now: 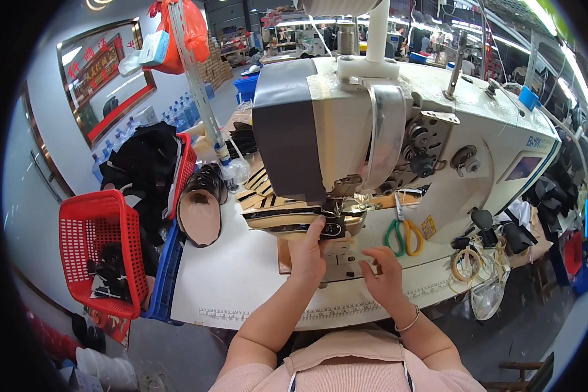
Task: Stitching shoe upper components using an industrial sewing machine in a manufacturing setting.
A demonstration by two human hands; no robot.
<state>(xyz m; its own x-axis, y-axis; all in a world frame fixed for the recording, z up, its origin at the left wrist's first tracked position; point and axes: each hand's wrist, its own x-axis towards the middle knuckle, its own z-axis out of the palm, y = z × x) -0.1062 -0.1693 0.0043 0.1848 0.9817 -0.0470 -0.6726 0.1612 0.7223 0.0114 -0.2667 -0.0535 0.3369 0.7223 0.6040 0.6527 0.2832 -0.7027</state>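
Observation:
My left hand (307, 251) presses its fingertips on a black and tan shoe upper piece (284, 219) lying under the presser foot of a large white sewing machine (398, 124). My right hand (387, 277) rests on the machine bed just right of the needle area, fingers spread and holding nothing. The piece sticks out to the left of the needle. The needle itself is hidden behind the machine head.
A white work table (228, 274) carries a stack of shoe upper pieces (201, 209) and scissors with green and yellow handles (402, 235). Red baskets (98, 251) with black parts stand at the left, above a blue crate (166, 274). Thread and tape rolls (467, 264) lie at the right.

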